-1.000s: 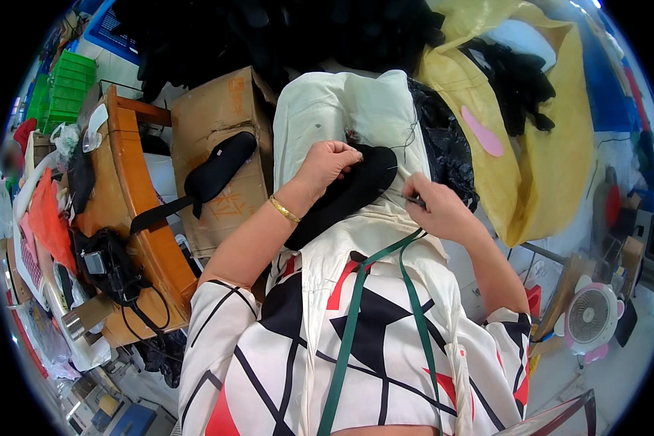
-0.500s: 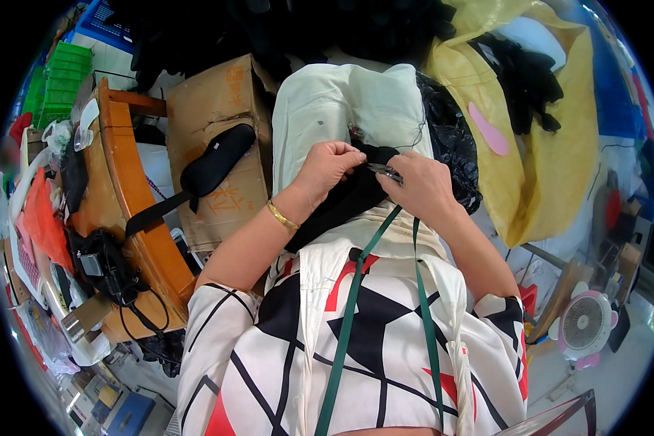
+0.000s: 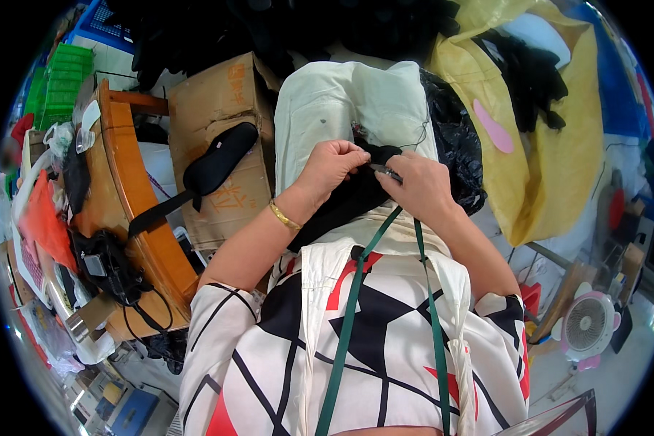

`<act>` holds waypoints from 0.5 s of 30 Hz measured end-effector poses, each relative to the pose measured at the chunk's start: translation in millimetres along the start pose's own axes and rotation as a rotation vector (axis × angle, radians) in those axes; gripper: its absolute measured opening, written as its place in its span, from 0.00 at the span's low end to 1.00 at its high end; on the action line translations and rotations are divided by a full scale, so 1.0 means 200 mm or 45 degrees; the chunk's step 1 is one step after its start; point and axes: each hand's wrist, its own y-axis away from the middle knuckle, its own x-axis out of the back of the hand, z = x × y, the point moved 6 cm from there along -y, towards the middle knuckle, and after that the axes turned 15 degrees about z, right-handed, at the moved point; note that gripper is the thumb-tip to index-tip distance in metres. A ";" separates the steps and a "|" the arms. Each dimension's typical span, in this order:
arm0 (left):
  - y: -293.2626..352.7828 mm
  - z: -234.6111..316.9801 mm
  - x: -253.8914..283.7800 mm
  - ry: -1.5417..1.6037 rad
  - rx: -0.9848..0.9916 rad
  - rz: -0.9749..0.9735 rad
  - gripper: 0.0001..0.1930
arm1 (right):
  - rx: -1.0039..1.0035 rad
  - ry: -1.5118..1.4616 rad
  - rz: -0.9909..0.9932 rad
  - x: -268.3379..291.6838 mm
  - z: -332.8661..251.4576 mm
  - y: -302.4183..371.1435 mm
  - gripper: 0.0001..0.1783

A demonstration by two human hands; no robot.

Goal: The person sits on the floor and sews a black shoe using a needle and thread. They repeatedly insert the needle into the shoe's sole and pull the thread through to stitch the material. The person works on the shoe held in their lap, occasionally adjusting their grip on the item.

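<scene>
Over my lap, on the pale cloth of an apron (image 3: 316,94), lies a piece of black cloth (image 3: 334,211). My left hand (image 3: 329,171), with a gold bangle at the wrist, pinches the upper edge of this cloth between thumb and fingers. Just to the right, my right hand (image 3: 420,182) grips small metal thread snips (image 3: 386,172), whose tip points at the left fingertips. A green ribbon (image 3: 350,312) runs down from beneath the right hand across my chest. Whatever lies between the left fingertips is too small to make out.
At left, a black padded eye mask (image 3: 220,156) with a strap rests on a cardboard box (image 3: 211,91) beside a wooden chair (image 3: 116,160). A black plastic bag (image 3: 454,145) and an open yellow sack (image 3: 552,196) stand at right. Farther down is a pink-and-white fan (image 3: 587,323).
The blades of the snips look closer together than before. Both hands stay at nearly the same spot on the black cloth; the whole view has shifted slightly.
</scene>
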 end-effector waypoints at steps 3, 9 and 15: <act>-0.01 0.01 0.02 -0.052 -0.050 0.052 0.08 | 0.104 -0.040 -0.005 0.03 -0.06 0.06 0.18; 0.09 0.04 0.03 -0.655 -0.276 -0.010 0.17 | -0.044 -0.103 0.031 0.15 0.06 0.05 0.16; 0.12 -0.04 -0.04 -0.680 -0.341 -0.200 0.18 | 0.058 -0.150 -0.023 0.02 0.18 0.16 0.09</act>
